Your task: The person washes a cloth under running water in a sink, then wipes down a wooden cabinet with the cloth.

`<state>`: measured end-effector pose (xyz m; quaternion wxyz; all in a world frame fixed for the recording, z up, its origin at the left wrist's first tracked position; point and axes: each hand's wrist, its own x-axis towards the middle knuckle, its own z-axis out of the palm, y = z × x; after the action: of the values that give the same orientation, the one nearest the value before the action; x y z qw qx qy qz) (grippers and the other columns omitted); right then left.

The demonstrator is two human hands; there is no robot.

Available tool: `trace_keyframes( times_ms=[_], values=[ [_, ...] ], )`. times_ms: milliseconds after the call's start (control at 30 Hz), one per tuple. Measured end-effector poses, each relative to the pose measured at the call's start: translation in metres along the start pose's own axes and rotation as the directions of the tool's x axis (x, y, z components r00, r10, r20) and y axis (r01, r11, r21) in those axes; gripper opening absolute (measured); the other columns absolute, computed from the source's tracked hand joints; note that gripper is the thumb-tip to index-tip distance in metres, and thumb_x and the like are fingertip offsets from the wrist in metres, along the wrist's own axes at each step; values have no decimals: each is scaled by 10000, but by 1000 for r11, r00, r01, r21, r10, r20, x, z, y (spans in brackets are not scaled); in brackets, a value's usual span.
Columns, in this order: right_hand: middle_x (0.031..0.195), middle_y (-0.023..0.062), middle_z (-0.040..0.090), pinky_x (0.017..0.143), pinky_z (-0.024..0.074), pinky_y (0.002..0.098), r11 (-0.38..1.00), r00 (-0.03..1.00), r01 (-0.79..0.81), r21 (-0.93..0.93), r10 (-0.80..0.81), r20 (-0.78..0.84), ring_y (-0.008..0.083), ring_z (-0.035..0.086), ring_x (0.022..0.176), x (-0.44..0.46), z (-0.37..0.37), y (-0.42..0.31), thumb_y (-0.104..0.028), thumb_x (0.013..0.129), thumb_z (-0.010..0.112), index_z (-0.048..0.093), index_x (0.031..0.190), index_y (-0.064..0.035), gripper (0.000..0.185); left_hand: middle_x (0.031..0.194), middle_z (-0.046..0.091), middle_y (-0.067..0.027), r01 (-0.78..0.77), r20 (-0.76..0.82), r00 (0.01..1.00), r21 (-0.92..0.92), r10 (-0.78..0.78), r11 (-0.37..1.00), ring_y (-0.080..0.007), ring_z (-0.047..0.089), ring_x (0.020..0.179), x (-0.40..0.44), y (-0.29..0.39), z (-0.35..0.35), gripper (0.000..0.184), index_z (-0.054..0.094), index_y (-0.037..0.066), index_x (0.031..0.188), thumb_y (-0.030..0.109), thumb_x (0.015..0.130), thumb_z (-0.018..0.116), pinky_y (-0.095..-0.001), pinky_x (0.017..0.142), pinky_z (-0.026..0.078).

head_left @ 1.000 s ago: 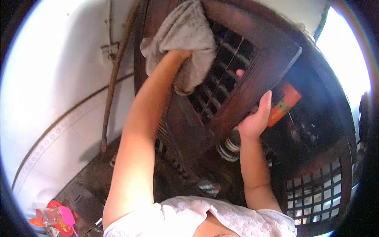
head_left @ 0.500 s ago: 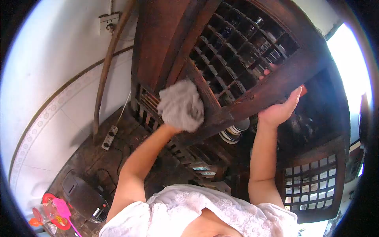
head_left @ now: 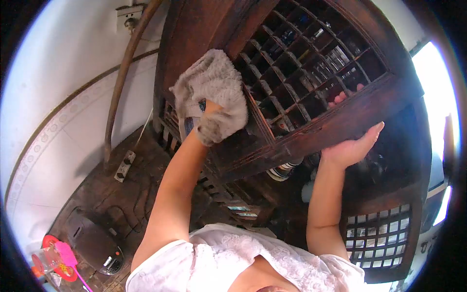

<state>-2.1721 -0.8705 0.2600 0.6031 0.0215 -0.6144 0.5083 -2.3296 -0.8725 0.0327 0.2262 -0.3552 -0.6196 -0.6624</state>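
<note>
A dark wooden cabinet door (head_left: 335, 127) with a lattice panel stands open at a slant. My left hand (head_left: 210, 114) is mostly wrapped in a grey-brown cloth (head_left: 214, 80), which lies against the door's left frame. At the door's right edge, my right hand (head_left: 351, 148) grips the wood; its thumb shows outside and its fingertips show behind the lattice. Through the openings of the lattice, glassware can be seen. Stacked bowls (head_left: 283, 170) sit below the door, inside the cabinet.
A wooden pole (head_left: 121, 78) leans on the white wall at left, near a socket (head_left: 130, 18). On the dark surface are a power strip (head_left: 125, 166), a black appliance (head_left: 95, 241) and a red plate with a pink item (head_left: 66, 254). Another lattice door (head_left: 379, 238) hangs lower right.
The cloth and my left hand moved down from the upper door, then back up a little along its left frame. The door has swung, and my right hand has shifted right with it.
</note>
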Motion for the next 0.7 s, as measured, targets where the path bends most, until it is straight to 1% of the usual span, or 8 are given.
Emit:
trace_keyframes(
  times_ms=[100, 200, 267, 333, 433, 533, 633, 700],
  values=[
    [1250, 165, 451, 766, 469, 411, 991, 995, -66, 120, 57, 83, 287, 565, 911, 3, -6, 2, -463, 905, 237, 347, 1278, -9, 598, 1028, 565, -98, 17, 12, 1000, 19, -17, 1000, -208, 483, 1028, -50, -5, 0, 212, 607, 73, 960, 179, 793, 530, -357, 869, 339],
    [1251, 161, 452, 775, 460, 408, 995, 997, -67, 72, 64, 48, 283, 562, 919, 9, -10, 7, -471, 903, 236, 348, 1281, -16, 603, 1009, 565, -91, 62, 67, 996, 4, -63, 998, -204, 488, 1011, -123, -12, 7, 198, 605, 75, 943, 180, 794, 527, -353, 854, 346],
    [1248, 158, 454, 780, 455, 405, 997, 998, -53, 55, 51, 45, 280, 562, 921, 10, -10, 7, -479, 900, 238, 350, 1281, -18, 609, 996, 565, -86, 90, 85, 992, -8, -89, 996, -201, 492, 1000, -143, -14, 16, 190, 603, 76, 932, 181, 795, 525, -350, 843, 350],
    [1245, 156, 456, 785, 450, 401, 998, 998, -46, 30, 45, 37, 276, 561, 922, 9, -13, 7, -486, 896, 239, 352, 1281, -21, 614, 983, 565, -81, 92, 63, 994, -2, -91, 996, -198, 495, 990, -122, -9, 19, 181, 602, 78, 921, 182, 796, 523, -348, 833, 354],
    [1245, 152, 455, 788, 446, 397, 988, 987, -116, 106, 102, 128, 276, 560, 926, 12, -19, 10, -496, 892, 241, 344, 1289, -27, 623, 964, 566, -74, 66, 1, 998, 15, -66, 998, -194, 501, 973, -58, -4, 18, 169, 600, 80, 905, 183, 797, 520, -343, 817, 361],
    [1232, 153, 462, 804, 439, 389, 998, 998, -59, 0, 59, 11, 269, 560, 930, 10, -13, 8, -499, 892, 236, 342, 1290, -20, 632, 944, 566, -67, 59, -53, 997, 31, -58, 998, -190, 506, 957, -9, -8, 13, 159, 598, 81, 888, 184, 799, 517, -339, 801, 367],
    [1230, 157, 458, 821, 433, 380, 997, 997, -73, -9, 73, 39, 266, 556, 940, 7, -11, 6, -504, 892, 226, 335, 1296, -24, 637, 925, 566, -59, 112, -91, 990, 36, -109, 993, -186, 512, 941, -10, -27, 0, 149, 596, 83, 872, 185, 800, 514, -335, 786, 374],
    [1197, 142, 478, 813, 449, 397, 999, 999, -36, 41, 35, 24, 296, 550, 929, 8, -8, 9, -562, 879, 260, 362, 1273, -29, 671, 912, 566, -54, 177, -110, 979, 49, -171, 983, -184, 515, 930, -33, -45, -9, 144, 595, 85, 860, 186, 801, 512, -332, 775, 378]
  ],
)
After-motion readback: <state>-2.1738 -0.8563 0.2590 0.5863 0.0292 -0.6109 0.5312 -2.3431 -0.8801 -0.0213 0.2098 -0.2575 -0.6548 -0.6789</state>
